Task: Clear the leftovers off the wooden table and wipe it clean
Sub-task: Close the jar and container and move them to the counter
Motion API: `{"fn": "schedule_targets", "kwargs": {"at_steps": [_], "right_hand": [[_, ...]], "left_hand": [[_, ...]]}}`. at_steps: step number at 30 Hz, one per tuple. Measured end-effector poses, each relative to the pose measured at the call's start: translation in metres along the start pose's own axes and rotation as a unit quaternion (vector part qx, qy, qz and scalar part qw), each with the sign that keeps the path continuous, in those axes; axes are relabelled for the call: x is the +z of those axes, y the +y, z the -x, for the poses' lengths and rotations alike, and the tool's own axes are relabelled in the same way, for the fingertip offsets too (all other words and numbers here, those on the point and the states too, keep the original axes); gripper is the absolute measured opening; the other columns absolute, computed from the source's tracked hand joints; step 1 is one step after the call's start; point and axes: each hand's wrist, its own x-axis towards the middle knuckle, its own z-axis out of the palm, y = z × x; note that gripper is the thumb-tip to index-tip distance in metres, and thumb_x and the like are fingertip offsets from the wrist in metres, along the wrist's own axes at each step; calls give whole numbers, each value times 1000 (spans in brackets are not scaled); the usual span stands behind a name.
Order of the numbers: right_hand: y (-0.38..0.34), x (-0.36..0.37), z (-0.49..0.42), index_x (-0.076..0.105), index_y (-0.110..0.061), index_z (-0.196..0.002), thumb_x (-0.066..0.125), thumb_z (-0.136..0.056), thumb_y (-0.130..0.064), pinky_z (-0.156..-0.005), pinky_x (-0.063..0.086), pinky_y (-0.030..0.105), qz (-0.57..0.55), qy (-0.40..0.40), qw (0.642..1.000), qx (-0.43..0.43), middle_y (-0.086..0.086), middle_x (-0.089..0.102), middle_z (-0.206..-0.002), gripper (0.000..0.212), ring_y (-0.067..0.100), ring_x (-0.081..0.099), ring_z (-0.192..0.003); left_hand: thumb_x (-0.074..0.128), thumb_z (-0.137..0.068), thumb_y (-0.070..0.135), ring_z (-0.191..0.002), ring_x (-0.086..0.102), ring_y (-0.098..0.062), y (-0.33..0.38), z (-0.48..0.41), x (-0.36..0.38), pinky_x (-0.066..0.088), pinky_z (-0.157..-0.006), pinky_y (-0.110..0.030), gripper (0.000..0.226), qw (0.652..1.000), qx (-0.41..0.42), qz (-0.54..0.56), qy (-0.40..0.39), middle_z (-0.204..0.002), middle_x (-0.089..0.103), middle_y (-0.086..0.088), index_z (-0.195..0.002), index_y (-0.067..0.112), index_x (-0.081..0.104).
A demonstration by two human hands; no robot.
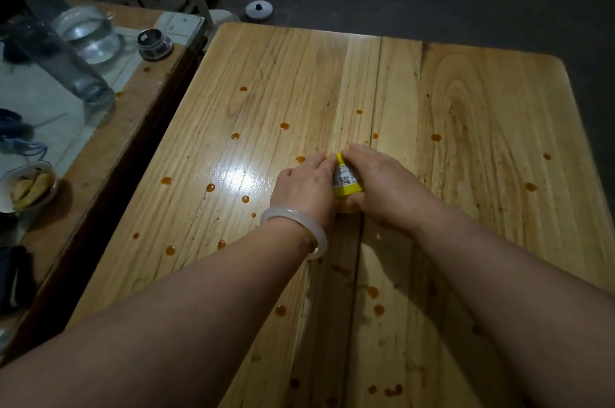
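1. Observed: small yellow labelled packet point(346, 179) gripped between left hand point(306, 184) and right hand point(382, 184), at the middle of the light wooden plank table point(482, 108).
2. Risk: forearms drag through the orange-brown sauce drops point(284, 125), smearing them.
3. Risk: packet tears abruptly and its contents land in the sauce.

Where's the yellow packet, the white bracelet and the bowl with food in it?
yellow packet point(346, 178): head view, on its white label.
white bracelet point(289, 211): head view, on the band over the wrist.
bowl point(54, 182): head view, on its right rim.
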Motion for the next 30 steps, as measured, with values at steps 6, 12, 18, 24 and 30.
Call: {"fn": "schedule_targets", "kwargs": {"at_steps": [6, 12, 18, 24, 30], "right_hand": [[-2, -4, -3, 49, -21, -128, 81, -73, -16, -86, 40, 29, 22, -16, 1000, 0, -1, 51, -124, 64, 19, 51, -111], [-8, -9, -1, 48, -16, -126, 78, -77, -22, -83, 38, 26, 78, -20, 996, -29, 3, 50, -124, 58, 21, 52, -111], [-13, -13, 0, 49, -14, -124, 71, -83, -17, -79, 39, 25, 116, -25, 992, -49, 6, 52, -121, 47, 21, 54, -105], [-14, -6, -1, 48, -14, -121, 68, -85, -14, -73, 35, 25, 149, 2, 987, -58, 6, 51, -116, 41, 13, 38, -87], [-14, -4, 1, 46, -14, -120, 67, -85, -12, -73, 37, 26, 156, 17, 986, -64, 6, 50, -116, 41, 18, 49, -98]], "left_hand": [[68, -80, 42, -129, 43, -15, 3, -2, -1, 34, -102, -33, 66, 999, 7, -31, 28, -144, 41, 3, -136, 24, 39], [65, -82, 35, -107, 55, -16, 7, -4, 1, 36, -86, -30, 38, 997, 16, -46, 64, -113, 54, 6, -114, 22, 49], [62, -84, 41, -97, 58, -16, 10, -6, 0, 35, -84, -28, 33, 996, 15, -65, 66, -105, 57, 5, -109, 21, 51], [51, -90, 30, -89, 58, -16, 12, -3, 3, 38, -81, -29, 20, 992, 23, -80, 95, -101, 58, 2, -106, 19, 51], [51, -88, 31, -95, 58, -18, 13, -3, 6, 41, -86, -32, 24, 992, 23, -81, 95, -106, 59, 0, -108, 17, 51]]}}
